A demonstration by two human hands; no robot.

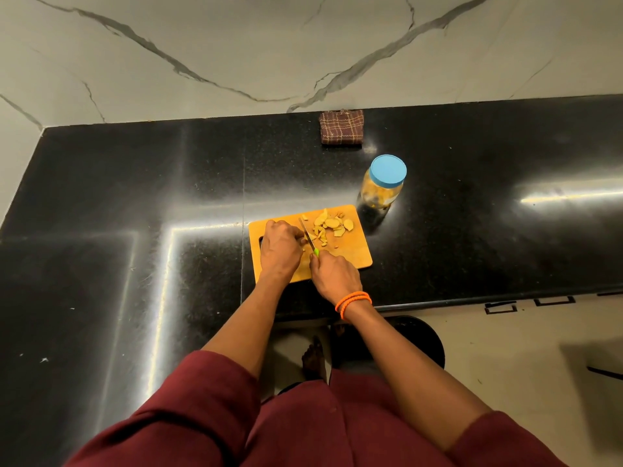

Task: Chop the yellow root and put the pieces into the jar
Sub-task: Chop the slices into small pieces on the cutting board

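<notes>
cutting board [350,257], near the counter's front edge: our left hand [279,249] pins the yellow root [305,240]; right hand [335,274] grips the knife [308,235]. cut pieces [332,224] toward its far edge. jar [382,183], lidded, just beyond the board's far right corner.

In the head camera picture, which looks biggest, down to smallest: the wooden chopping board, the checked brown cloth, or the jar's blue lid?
Largest to smallest, as seen:
1. Orange wooden chopping board
2. Folded brown checked cloth
3. Round blue lid of the jar

The cloth lies farther away, so its lead over the lid is unsure.
</notes>
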